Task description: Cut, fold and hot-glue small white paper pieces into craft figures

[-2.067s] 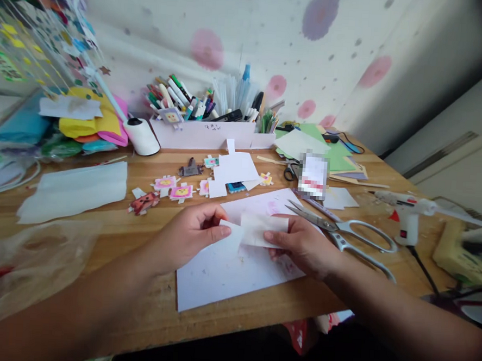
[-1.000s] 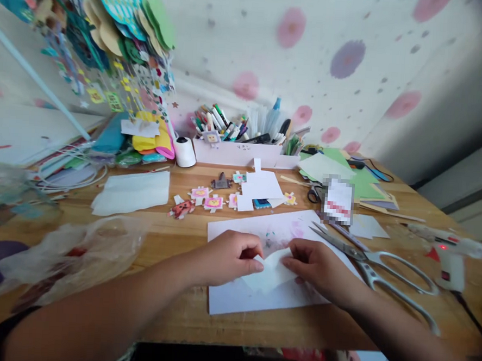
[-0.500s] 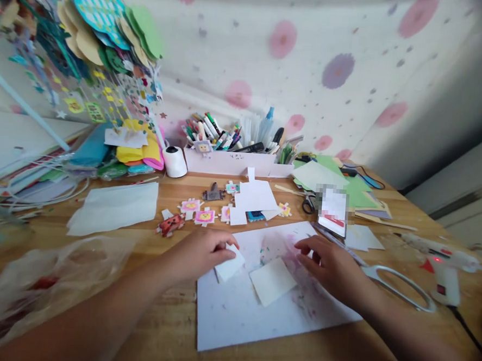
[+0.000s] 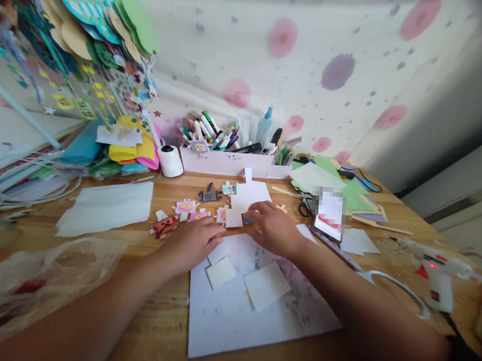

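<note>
My right hand (image 4: 273, 229) reaches over the back edge of the white board (image 4: 219, 331), thumb and fingers apart, with its fingertips close to a white paper cutout (image 4: 253, 194) that has tabs. Part of a blue piece (image 4: 247, 218) shows between the fingers; whether they touch it I cannot tell. My left hand (image 4: 194, 243) is at the board's back left, fingers stretched out and holding nothing visible. Just in front of it a small white paper square (image 4: 221, 273) lies on the board. A larger off-white paper square (image 4: 267, 284) lies to its right.
Small decorated paper pieces, including a red one (image 4: 165, 225) and a dark one (image 4: 210, 193), lie behind the board. A pen box (image 4: 226, 162) stands at the back. On the right are a phone (image 4: 329, 216), large scissors (image 4: 398, 288) and a glue gun (image 4: 439, 274).
My left hand has let go of the small paper square, which now lies on the board, and moved slightly back left. My right hand has moved left and away from me to the cutout.
</note>
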The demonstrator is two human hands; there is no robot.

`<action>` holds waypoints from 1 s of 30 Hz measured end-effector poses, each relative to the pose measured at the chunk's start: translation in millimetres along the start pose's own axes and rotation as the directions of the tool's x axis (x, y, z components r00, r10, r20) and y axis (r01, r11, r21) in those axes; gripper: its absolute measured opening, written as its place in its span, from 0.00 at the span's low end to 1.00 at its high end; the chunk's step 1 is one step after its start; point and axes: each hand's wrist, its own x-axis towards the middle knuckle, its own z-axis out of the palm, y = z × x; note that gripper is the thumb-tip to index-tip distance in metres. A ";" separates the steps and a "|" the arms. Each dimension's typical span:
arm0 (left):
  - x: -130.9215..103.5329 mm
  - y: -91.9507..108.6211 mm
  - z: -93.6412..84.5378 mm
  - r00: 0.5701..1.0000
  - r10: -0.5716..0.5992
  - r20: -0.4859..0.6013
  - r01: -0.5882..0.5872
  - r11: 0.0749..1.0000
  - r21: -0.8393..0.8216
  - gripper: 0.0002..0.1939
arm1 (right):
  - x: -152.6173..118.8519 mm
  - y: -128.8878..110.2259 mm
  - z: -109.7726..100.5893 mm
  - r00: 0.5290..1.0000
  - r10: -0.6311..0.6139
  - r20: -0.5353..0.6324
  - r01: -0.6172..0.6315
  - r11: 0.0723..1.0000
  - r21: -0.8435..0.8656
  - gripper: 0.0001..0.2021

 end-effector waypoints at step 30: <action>-2.9 11.2 -6.6 0.890 -0.405 -0.207 -0.066 0.335 -0.940 0.15 | -20.9 -42.2 -15.3 0.729 -0.318 -0.606 0.282 0.946 -0.158 0.08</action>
